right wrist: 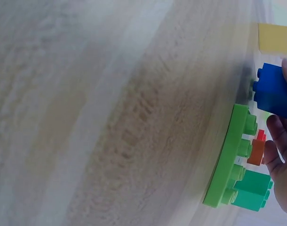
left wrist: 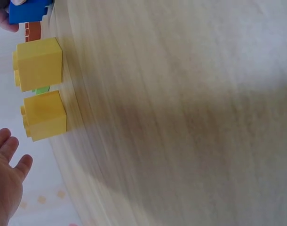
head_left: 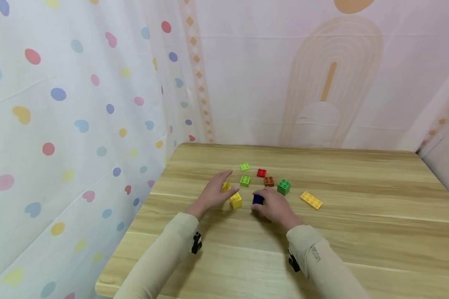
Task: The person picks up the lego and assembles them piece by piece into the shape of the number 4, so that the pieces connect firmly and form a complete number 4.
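Note:
My right hand (head_left: 275, 204) pinches a dark blue toy brick (head_left: 258, 199) between thumb and fingers. In the right wrist view the blue brick (right wrist: 274, 89) is tipped over, its studs facing the table. My left hand (head_left: 214, 192) is spread, fingers extended, beside two yellow bricks. The nearer yellow brick (head_left: 236, 200) shows fully; the farther yellow brick (head_left: 226, 187) is partly behind the thumb. From the left wrist, a gap shows between the left fingers (left wrist: 8, 146) and the closest yellow brick (left wrist: 44, 115).
Beyond the hands lie a lime brick (head_left: 245, 180), a thin lime piece (head_left: 245, 166), a red piece (head_left: 261, 172) and a brown brick (head_left: 269, 181). A green brick (head_left: 284, 187) and a long yellow piece (head_left: 311, 200) are at the right. Curtains hang behind the wooden table (head_left: 359, 232).

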